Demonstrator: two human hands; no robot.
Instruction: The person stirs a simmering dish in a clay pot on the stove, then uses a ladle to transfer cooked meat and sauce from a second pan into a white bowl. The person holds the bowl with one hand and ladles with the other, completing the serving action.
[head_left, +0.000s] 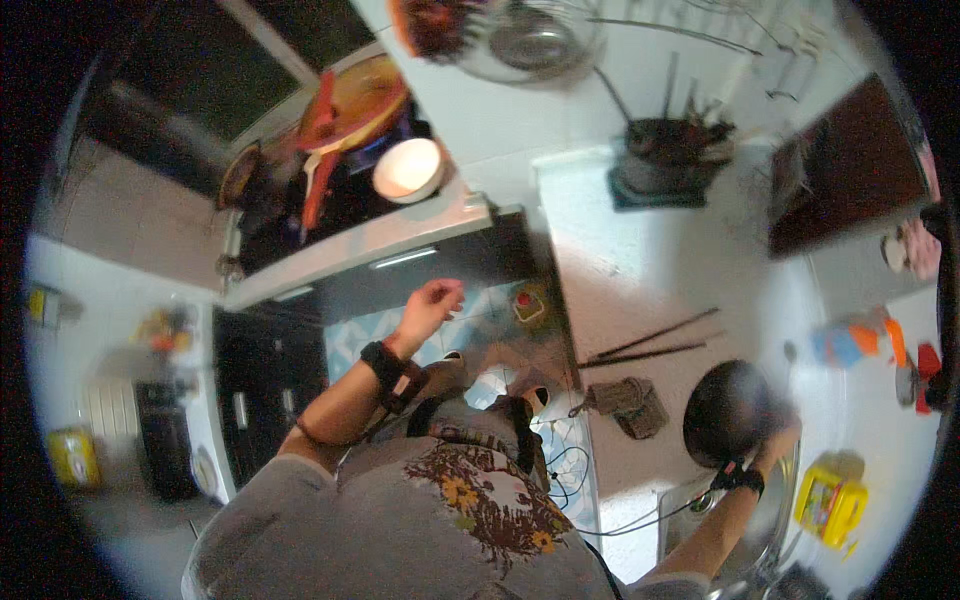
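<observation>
My left hand (431, 311) is held over the floor in front of the stove counter, its fingers loosely bent and holding nothing that I can see. On the right, my right hand (781, 433) is at the edge of a dark round pan (724, 412) and appears to grip it; blur and the pan partly hide the fingers. The pan is tilted beside the sink (671, 525). A crumpled grey-brown cloth (630, 406) lies to its left on the counter (622, 300). Farther back is a pair of dark chopsticks (652, 349).
On the stove (345, 217) are a yellowish pan (367, 97) with red-handled utensils (319, 187), and a white bowl (407, 171). A dark utensil holder (664, 154) and brown board (847, 169) stand at the back. A yellow container (832, 499) is right of the sink. Cables (637, 525) hang near my right arm.
</observation>
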